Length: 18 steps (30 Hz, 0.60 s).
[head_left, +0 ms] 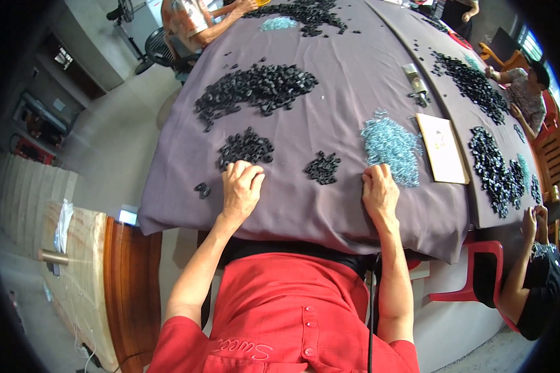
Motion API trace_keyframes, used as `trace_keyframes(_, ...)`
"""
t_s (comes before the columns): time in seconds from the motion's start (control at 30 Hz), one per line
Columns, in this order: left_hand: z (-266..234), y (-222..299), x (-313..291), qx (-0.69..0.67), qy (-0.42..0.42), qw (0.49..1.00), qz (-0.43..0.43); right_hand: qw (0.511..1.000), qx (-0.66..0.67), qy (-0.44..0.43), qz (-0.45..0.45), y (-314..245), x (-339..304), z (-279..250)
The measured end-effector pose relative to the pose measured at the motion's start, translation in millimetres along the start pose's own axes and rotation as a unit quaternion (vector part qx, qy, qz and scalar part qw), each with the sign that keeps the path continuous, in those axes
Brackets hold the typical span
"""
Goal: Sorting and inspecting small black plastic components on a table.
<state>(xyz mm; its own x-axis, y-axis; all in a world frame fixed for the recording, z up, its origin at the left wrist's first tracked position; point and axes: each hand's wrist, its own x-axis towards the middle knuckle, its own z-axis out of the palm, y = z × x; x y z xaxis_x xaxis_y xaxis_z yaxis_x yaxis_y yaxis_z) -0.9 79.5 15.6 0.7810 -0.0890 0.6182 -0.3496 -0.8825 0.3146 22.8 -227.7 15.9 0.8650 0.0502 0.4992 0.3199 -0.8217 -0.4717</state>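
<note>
My left hand (241, 191) is at the near edge of a small heap of black plastic parts (247, 147), its fingers curled into a pinch. What it holds, if anything, is hidden. At the near left edge of a pile of thin, shiny bluish metal pieces (392, 146), my right hand (381, 191) is closed with its fingertips together, and I cannot make out anything in it. Between the hands, a little farther away, lies a smaller cluster of black parts (322, 168). Two or so loose black parts (202, 189) lie left of my left hand.
A grey-brown cloth (292, 205) covers the table. Farther back is a large black heap (255, 90). A flat cream-coloured board (442, 149) and a tube-like container (415, 81) lie at right. Other people work at the far left and right, with more black piles (494, 174).
</note>
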Motion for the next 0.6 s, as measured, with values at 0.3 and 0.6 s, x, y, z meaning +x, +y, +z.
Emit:
trace_keyframes(0.3,5,-9,-5,-0.093,0.035,0.995,-0.021,1.0,-0.006,0.0,0.001,2,3,1)
trace_keyframes(0.6,16,-4,19,-0.017,0.023,1.0,-0.008,1.0,-0.014,-0.009,0.003,1,0,3)
